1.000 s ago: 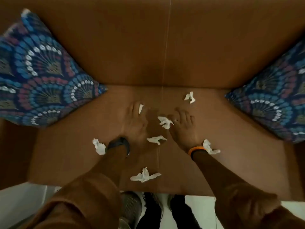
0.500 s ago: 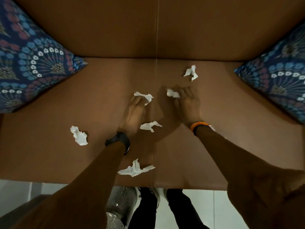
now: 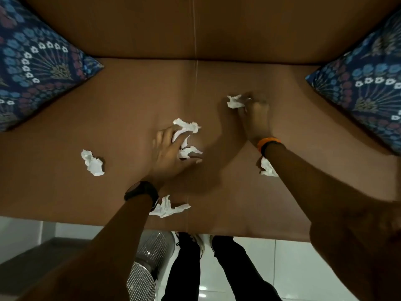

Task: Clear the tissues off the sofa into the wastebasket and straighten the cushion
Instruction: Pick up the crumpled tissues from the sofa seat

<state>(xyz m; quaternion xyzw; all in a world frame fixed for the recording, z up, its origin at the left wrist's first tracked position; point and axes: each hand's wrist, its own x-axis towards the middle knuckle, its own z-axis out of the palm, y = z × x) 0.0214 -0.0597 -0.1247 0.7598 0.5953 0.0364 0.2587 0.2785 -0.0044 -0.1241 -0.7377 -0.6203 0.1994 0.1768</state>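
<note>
On the brown sofa seat my left hand holds a crumpled white tissue in its fingers and closes around a second one under the palm. Farther back, my right hand grips a tissue at its fingertips. Loose tissues lie at the left, near the front edge, and beside my right forearm. A blue patterned cushion leans at the left end, another at the right. The perforated metal wastebasket stands on the floor below the seat edge.
The sofa backrest rises behind the seat. My legs and shoes stand on the white tiled floor right beside the wastebasket. A dark step or ledge sits at the lower left.
My right hand has moved back and right, picking up the far tissue along with the one it held. My left hand has slid onto the middle tissue while keeping its first one.
</note>
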